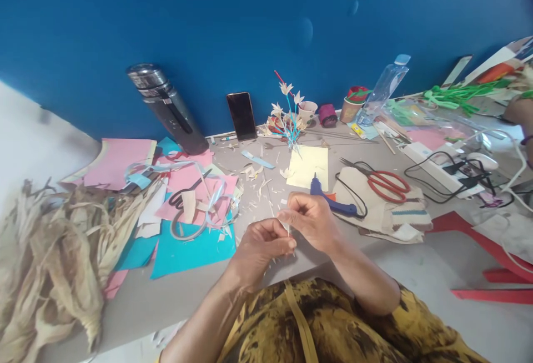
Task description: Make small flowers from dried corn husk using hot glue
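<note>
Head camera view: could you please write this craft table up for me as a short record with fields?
Left hand: left hand pinches a thin pale strip between fingertips.
Right hand: right hand grips the same strip from above.
Just behind the hands: blue glue gun and a yellow paper sheet.
Left side: heap of dried husks, pink and teal paper, black scissors.
Right side: red-handled scissors on a cloth, white power strip.
By the wall: dark flask, phone, paper flowers, clear bottle.
</note>
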`<state>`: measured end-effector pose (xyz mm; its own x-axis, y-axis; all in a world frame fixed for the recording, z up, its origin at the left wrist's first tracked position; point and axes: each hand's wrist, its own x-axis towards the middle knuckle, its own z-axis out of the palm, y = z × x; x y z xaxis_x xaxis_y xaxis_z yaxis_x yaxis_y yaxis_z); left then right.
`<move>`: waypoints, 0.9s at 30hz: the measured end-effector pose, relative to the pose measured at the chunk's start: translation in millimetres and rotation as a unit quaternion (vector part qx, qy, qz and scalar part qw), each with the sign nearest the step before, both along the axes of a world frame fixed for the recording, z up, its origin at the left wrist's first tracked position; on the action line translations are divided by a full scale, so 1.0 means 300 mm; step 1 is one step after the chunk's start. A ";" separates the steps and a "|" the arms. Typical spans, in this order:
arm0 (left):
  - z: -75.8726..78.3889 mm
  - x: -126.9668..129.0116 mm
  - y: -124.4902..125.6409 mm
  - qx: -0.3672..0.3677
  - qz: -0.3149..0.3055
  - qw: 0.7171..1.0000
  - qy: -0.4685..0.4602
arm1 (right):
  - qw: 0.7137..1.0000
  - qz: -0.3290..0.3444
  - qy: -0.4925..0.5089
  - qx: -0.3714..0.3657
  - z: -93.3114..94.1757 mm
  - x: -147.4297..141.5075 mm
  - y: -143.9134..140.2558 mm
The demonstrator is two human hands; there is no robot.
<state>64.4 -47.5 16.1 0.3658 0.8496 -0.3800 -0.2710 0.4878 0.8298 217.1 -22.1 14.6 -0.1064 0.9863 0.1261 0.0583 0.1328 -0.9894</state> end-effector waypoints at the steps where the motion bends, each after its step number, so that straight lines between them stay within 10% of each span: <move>1: 0.005 -0.005 0.006 0.007 0.006 1.000 0.008 | 1.000 -0.007 0.022 -0.017 -0.002 0.000 0.007; 5: 0.021 -0.035 0.037 0.023 0.033 0.999 0.003 | 0.992 -0.034 0.109 -0.058 -0.010 0.007 0.033; 13: -0.009 -0.022 0.024 0.074 0.103 0.990 0.058 | 0.968 0.126 0.149 -0.158 -0.042 -0.014 0.014; 27: 0.096 -0.114 0.043 0.207 0.086 0.922 0.315 | 0.986 0.081 -0.145 0.019 -0.004 -0.015 -0.009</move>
<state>30.3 -34.8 44.8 0.0298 0.9945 -0.1007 0.2852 0.0881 0.9544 212.6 -24.9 13.5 -0.2998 0.9483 0.1039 0.3130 0.2007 -0.9283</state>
